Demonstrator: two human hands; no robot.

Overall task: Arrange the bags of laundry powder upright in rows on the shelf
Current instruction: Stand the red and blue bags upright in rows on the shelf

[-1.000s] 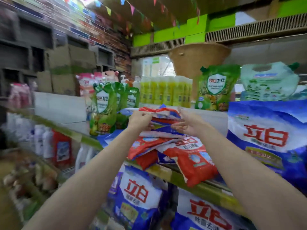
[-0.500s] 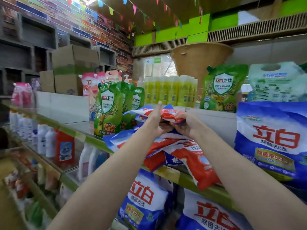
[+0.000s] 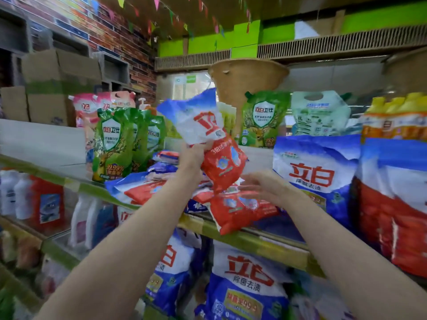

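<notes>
My left hand (image 3: 193,155) grips a small red, white and blue bag of laundry powder (image 3: 208,135) at its middle and holds it up, tilted, above the shelf (image 3: 254,242). Under it lies a loose heap of the same small bags (image 3: 147,188) flat on the shelf; one red bag (image 3: 235,212) hangs over the front edge. My right hand (image 3: 265,187) hovers just right of the lifted bag's lower end, fingers spread, holding nothing. Large blue and white powder bags (image 3: 316,174) stand upright at the right.
Green refill pouches (image 3: 113,144) stand left of the heap and another (image 3: 263,122) behind it, on a raised white ledge. Yellow bottles (image 3: 397,118) sit at the far right. More large powder bags (image 3: 245,280) fill the shelf below. Cardboard boxes (image 3: 53,86) are stacked at back left.
My left hand has lifted one small bag off the top of the heap and swung it toward upright. My right hand has let go and dropped to the right, open.
</notes>
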